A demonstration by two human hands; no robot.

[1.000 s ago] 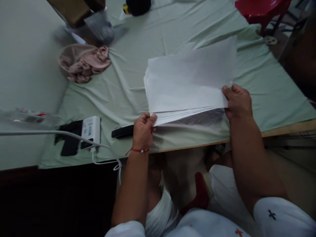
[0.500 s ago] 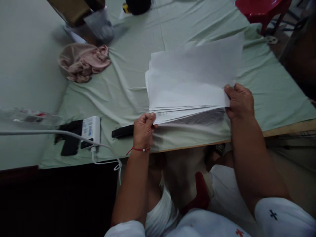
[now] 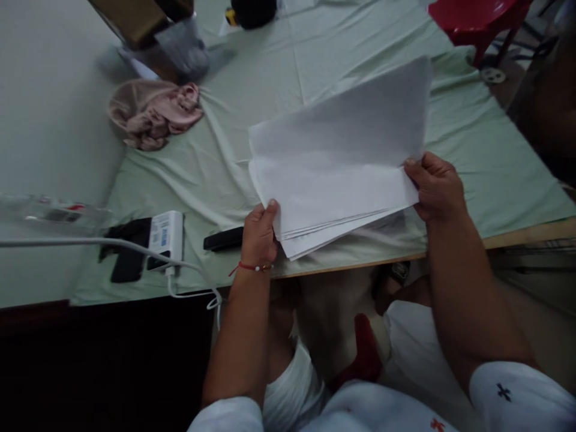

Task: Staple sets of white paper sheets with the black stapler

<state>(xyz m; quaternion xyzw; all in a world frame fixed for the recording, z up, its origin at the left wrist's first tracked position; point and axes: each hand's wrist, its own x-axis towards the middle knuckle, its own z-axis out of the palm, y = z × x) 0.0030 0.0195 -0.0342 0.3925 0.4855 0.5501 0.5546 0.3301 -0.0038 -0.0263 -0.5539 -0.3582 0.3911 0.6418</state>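
A stack of white paper sheets is held up at a tilt above the near edge of a table covered with pale green cloth. My left hand is closed on the stack's lower left corner, and a red thread bracelet circles that wrist. My right hand pinches the right edge of the sheets, thumb on top. The sheets fan slightly at the near edge.
A black flat object lies just left of my left hand. Further left are a white power adapter with a white cable and a black device. Pink crumpled fabric lies at back left; a red chair stands at back right.
The paper stack has been lifted off the cloth and swung left and toward me, tilting up at the right. Both hands kept their grip and moved with it.
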